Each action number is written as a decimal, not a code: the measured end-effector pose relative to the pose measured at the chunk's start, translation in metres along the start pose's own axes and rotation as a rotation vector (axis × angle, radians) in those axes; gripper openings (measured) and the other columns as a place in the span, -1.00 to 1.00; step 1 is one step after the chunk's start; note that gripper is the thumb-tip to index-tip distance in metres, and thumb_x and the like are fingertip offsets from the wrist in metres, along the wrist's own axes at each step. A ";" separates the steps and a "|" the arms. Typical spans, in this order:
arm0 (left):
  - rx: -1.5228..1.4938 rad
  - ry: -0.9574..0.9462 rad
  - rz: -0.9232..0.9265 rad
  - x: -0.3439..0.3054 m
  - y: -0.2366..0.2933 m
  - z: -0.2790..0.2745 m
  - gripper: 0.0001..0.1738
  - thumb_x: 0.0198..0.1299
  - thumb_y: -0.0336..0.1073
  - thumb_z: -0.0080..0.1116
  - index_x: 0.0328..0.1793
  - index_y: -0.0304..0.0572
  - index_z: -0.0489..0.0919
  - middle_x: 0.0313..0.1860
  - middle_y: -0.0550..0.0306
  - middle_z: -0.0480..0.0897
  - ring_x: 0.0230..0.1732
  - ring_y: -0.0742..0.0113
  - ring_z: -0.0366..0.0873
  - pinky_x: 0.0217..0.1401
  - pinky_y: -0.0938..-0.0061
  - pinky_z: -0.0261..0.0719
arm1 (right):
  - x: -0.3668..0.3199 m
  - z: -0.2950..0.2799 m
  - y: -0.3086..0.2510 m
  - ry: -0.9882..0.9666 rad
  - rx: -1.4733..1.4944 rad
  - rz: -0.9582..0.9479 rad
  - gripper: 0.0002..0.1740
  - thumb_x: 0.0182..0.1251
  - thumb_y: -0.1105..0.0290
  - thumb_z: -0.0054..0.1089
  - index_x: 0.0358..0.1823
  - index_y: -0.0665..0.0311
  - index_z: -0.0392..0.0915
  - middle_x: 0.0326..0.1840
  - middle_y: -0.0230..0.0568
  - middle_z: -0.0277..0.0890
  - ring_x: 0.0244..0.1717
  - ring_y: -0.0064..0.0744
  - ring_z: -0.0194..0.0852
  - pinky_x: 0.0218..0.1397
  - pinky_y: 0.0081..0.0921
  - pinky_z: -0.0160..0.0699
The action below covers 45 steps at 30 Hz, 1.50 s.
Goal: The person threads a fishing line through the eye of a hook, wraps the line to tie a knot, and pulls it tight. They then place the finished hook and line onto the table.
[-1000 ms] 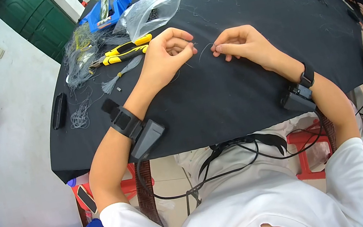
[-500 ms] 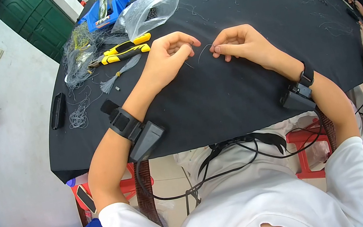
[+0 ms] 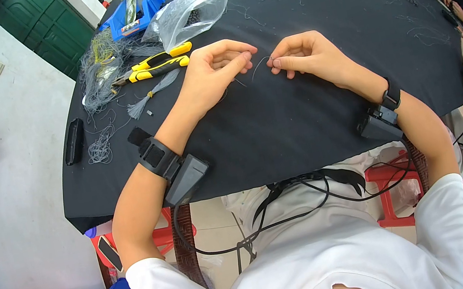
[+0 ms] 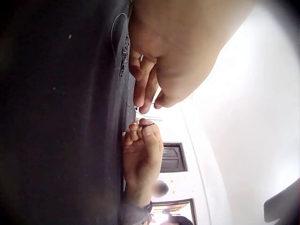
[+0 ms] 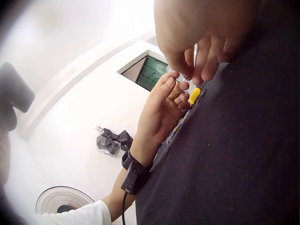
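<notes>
A thin grey thread curves in the small gap between the two hands, above the black cloth. The right hand pinches it between thumb and forefinger. Thumb and forefinger of the left hand meet at their tips, pinching a fine strand; a short end shows below its fingers. In the left wrist view the thread loops beside the left hand. The hands face each other, fingertips close but apart, in the right wrist view, where a small dark tip shows at the right hand's fingers.
Yellow-black pliers, a tied grey thread bundle and tangled thread lie left of the left hand. Beyond them are a clear plastic bag and a blue bin. A black case lies near the left edge; other people sit at right.
The left hand has moved slightly down and toward the right hand, its thumb and forefinger parting a little, then closing again. The right hand has barely moved.
</notes>
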<state>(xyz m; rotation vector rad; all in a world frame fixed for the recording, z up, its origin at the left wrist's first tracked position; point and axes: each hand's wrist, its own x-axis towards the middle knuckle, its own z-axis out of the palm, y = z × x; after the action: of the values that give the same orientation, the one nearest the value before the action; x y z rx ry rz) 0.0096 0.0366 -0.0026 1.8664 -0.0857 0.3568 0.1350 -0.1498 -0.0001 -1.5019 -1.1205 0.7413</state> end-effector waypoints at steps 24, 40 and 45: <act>0.089 0.063 0.163 -0.011 0.026 0.014 -0.66 0.13 -0.48 0.17 0.07 -0.29 0.56 -0.16 0.06 0.67 -0.25 0.52 0.59 -0.22 0.68 0.50 | -0.001 -0.001 0.002 0.020 -0.045 0.042 -0.74 0.26 0.32 0.16 -0.17 0.40 0.57 -0.29 -0.24 0.60 -0.38 -0.62 0.51 -0.32 -0.71 0.48; 0.337 -0.008 0.154 -0.013 0.023 0.018 -0.65 0.11 -0.49 0.18 0.07 -0.23 0.53 -0.30 0.19 0.62 -0.32 0.58 0.57 -0.25 0.71 0.50 | 0.000 0.001 0.004 -0.055 -0.048 -0.155 -0.80 0.24 0.38 0.20 -0.23 0.39 0.58 -0.35 -0.30 0.57 -0.37 -0.62 0.50 -0.26 -0.68 0.51; 0.263 0.010 0.124 -0.014 0.023 0.019 -0.64 0.12 -0.49 0.17 0.08 -0.23 0.51 -0.31 0.19 0.62 -0.28 0.57 0.57 -0.22 0.71 0.50 | -0.001 0.001 0.003 -0.040 -0.064 -0.176 -0.81 0.23 0.39 0.21 -0.23 0.38 0.58 -0.34 -0.31 0.58 -0.37 -0.63 0.49 -0.27 -0.69 0.49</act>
<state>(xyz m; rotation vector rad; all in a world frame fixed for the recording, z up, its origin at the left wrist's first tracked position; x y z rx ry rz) -0.0057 0.0092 0.0094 2.1246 -0.1546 0.4815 0.1346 -0.1502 -0.0037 -1.4249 -1.2990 0.6213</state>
